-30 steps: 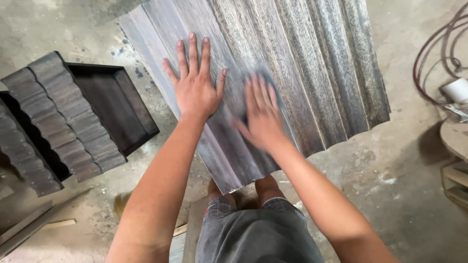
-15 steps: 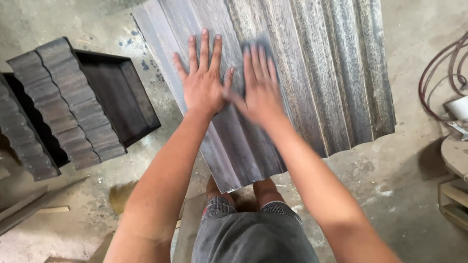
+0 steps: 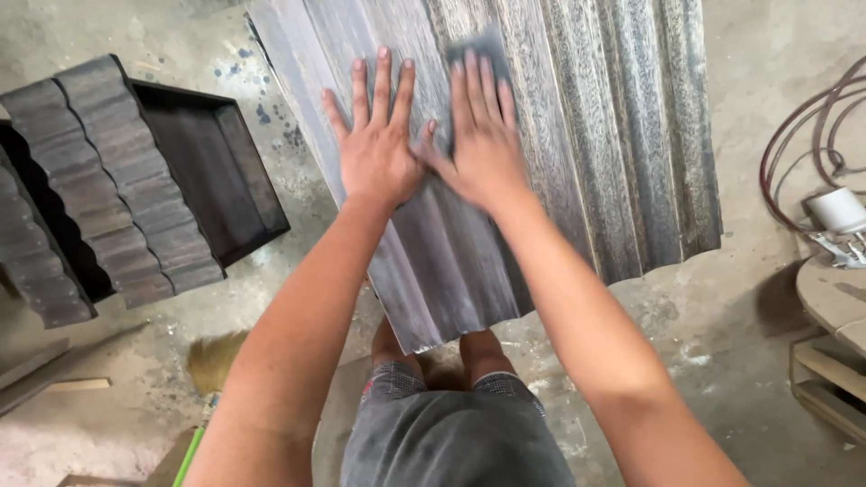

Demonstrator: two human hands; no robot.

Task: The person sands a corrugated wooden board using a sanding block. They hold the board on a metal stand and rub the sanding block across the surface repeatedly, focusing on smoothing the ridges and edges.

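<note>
A long dark wooden moulded panel (image 3: 577, 153) with several lengthwise ridges leans up from my knees and fills the middle of the view. My left hand (image 3: 379, 144) lies flat on its left part, fingers spread and nothing in it. Beside it, my right hand (image 3: 483, 135) presses a dark sheet of sandpaper (image 3: 478, 43) against a groove of the panel; only the sheet's top edge shows past my fingertips. The thumbs of the two hands almost touch.
Dark wooden box-like pieces with scalloped edges (image 3: 117, 180) stand on the dusty concrete floor at the left. A broom head (image 3: 212, 361) lies below them. At the right are a coiled reddish hose (image 3: 803, 135), a white cylinder (image 3: 837, 209) and a wooden bench edge (image 3: 839, 298).
My right hand has slid the sandpaper up the panel, away from me, from the lower middle to beside my left hand. The left hand has stayed flat on the panel.
</note>
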